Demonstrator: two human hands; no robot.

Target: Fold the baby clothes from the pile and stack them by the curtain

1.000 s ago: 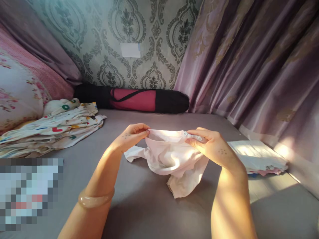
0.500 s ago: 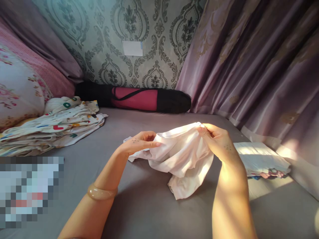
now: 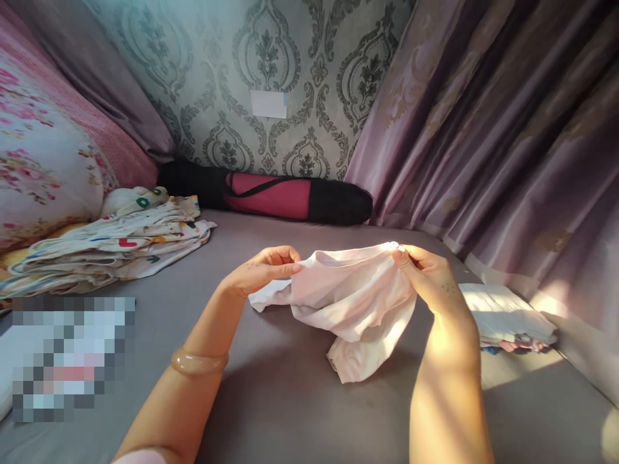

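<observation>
Between my two hands hangs a small pale pink shirt (image 3: 351,293), its neckline stretched along the top and a sleeve drooping toward the bed. My left hand (image 3: 268,267) pinches the shirt at one shoulder, thumb on top. At the other shoulder my right hand (image 3: 428,270) grips the cloth beside a small white fastening. One sleeve sticks out to the left below my left fingers. The lower folds of the shirt hang just over the grey bed sheet (image 3: 271,399); whether they touch it I cannot tell.
Patterned clothes (image 3: 120,241) lie piled at left, beside a floral pillow (image 3: 43,167). A folded white stack (image 3: 507,316) lies at right near the curtain (image 3: 435,129). A black and pink long bag (image 3: 271,195) rests against the wall. A blurred-out item (image 3: 72,361) lies at lower left.
My left hand has shifted slightly left and up along the shirt to its shoulder, and the neckline is now spread wider. My right hand keeps its hold. The view has turned a little.
</observation>
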